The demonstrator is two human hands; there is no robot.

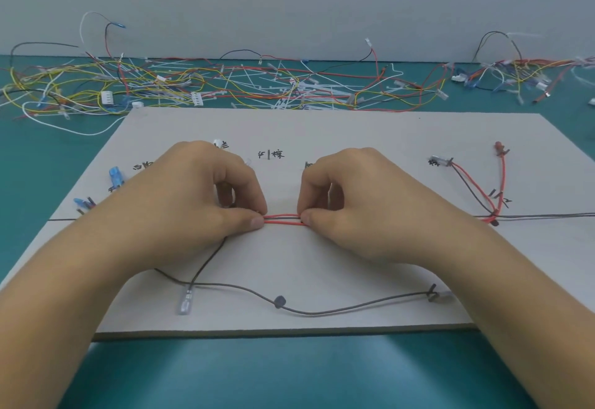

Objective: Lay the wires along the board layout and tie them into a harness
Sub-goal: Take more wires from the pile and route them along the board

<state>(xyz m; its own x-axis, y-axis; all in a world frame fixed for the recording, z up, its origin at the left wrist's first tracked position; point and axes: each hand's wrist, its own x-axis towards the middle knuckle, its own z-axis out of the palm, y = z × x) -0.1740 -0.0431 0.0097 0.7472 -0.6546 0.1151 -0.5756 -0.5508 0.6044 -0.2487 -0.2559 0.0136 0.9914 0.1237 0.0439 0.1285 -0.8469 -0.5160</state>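
A grey layout board (322,131) with handwritten marks lies on the green table. A bundle of red and black wires (283,219) runs along its middle line. My left hand (199,202) pinches the bundle from the left, and my right hand (354,202) pinches it from the right, thumbs and forefingers closed on it with a short gap between. On the right the bundle fans out into red and black branches (476,189) ending in terminals. A loose black wire (322,310) with a clear terminal (185,302) curves across the board's near part.
A tangle of loose coloured wires, white cable ties and connectors (225,86) lies along the back of the table. Another wire heap (515,73) sits at the back right. Blue terminals (114,176) rest at the board's left. A grey wall stands behind.
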